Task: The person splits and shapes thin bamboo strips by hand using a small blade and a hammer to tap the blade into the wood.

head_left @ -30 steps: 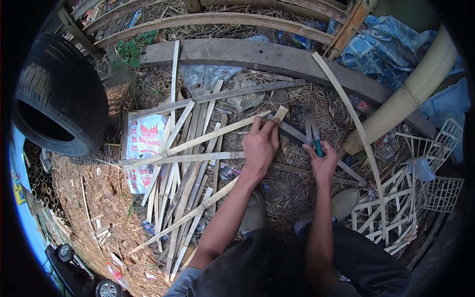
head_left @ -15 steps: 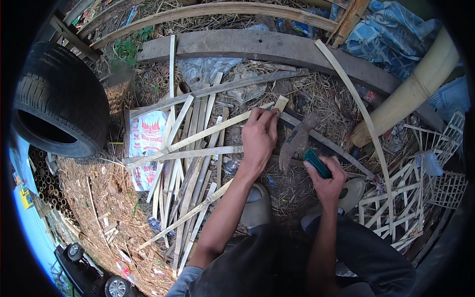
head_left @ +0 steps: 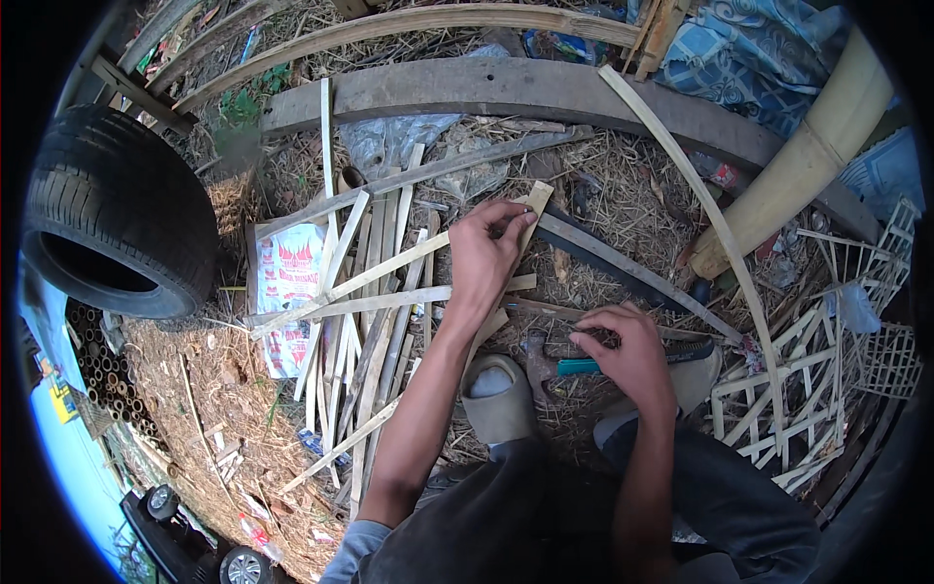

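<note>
My left hand (head_left: pixel 484 255) is closed at the upper end of a pale bamboo strip (head_left: pixel 538 198), thumb and fingertips pinched on it. A second bamboo strip (head_left: pixel 389 265) runs from the left to behind this hand. My right hand (head_left: pixel 630 352) hovers over the ground with curled fingers, a gap between thumb and forefinger and nothing visible in it. Below it lies a hammer, its teal handle (head_left: pixel 579 367) partly covered by the hand and its dark head (head_left: pixel 536 368) beside my left shoe (head_left: pixel 501 401).
Several loose bamboo strips (head_left: pixel 375 389) lie piled left of my left arm, over a printed sack (head_left: pixel 292 255). A tyre (head_left: pixel 126 214) stands at the left. A thick bamboo pole (head_left: pixel 817 156) and lattice frames (head_left: pixel 788 404) are at the right; a plank (head_left: pixel 418 92) crosses the far side.
My right hand has let go of the hammer, which now lies on the ground by my shoes. The strip in my left hand has swung to a steeper slant.
</note>
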Available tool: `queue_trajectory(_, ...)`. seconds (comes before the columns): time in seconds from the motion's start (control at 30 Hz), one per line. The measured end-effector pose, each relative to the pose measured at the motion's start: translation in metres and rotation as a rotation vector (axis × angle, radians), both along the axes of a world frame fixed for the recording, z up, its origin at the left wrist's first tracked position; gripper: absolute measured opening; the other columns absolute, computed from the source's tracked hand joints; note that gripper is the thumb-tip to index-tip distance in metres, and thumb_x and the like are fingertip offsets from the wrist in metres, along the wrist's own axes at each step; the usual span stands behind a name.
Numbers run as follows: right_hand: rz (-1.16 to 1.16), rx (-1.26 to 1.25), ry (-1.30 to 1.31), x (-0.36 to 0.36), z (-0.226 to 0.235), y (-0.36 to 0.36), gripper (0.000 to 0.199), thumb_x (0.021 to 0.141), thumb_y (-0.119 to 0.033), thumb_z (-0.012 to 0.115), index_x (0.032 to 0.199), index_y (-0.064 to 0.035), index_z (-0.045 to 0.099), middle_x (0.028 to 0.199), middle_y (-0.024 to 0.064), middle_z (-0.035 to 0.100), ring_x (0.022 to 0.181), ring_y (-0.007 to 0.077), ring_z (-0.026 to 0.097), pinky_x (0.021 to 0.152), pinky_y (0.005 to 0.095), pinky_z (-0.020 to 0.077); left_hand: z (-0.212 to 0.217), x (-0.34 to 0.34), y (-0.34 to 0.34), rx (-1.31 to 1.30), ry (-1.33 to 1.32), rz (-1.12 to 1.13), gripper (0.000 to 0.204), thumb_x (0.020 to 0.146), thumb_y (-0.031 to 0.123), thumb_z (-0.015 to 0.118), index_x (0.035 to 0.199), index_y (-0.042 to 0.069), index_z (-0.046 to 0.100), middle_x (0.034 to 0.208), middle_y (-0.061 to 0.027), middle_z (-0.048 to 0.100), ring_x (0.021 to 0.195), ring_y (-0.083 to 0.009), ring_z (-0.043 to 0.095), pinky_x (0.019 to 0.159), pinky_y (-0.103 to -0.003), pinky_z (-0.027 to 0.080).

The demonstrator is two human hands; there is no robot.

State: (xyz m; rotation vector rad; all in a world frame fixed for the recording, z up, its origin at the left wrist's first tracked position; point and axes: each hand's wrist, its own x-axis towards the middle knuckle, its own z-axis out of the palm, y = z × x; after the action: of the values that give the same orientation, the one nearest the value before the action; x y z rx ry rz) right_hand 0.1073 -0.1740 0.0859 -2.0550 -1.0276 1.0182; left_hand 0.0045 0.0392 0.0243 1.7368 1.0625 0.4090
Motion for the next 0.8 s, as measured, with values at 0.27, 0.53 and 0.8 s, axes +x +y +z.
queue_trajectory(0.27,0.122,-0.201,0.606,-0.042,-0.009,0.081,0.022,0.095,-0.012,0.072,0.112,0.0017,0.075,0.097,0.0216,0.077,0.093,0.0274,0.077,0.082,0.0378,0.0580,0.005,0.000,0.008,-0.021,0.080,-0.060,0.020,0.090,0.015,0.082,0.104,0.002,0.081,0.100,-0.0132,0.079,0.072,-0.0159,0.069,0.069,-0.030,0.054)
queue_trajectory(0.53,-0.475,-0.123,-0.623,0.018,-0.058,0.023,0.038,0.080,-0.017,0.085,0.116,-0.0068,0.075,0.116,0.0130,0.071,0.114,0.0313,0.060,0.100,0.0428,0.0460,0.017,-0.014,0.016,-0.204,0.093,0.102,0.027,0.091,0.022,0.085,0.108,0.001,0.081,0.085,-0.0057,0.077,0.074,-0.0070,0.063,0.067,-0.025,0.049)
queue_trajectory(0.8,-0.246,0.078,-0.296,0.037,-0.071,0.012,0.038,0.081,-0.014,0.083,0.116,-0.0019,0.075,0.111,0.0134,0.071,0.104,0.0333,0.062,0.093,0.0434,0.0495,0.033,-0.023,0.030,-0.196,0.017,0.177,0.027,0.089,0.020,0.086,0.107,0.000,0.081,0.088,-0.0063,0.078,0.079,-0.0082,0.066,0.073,-0.024,0.052)
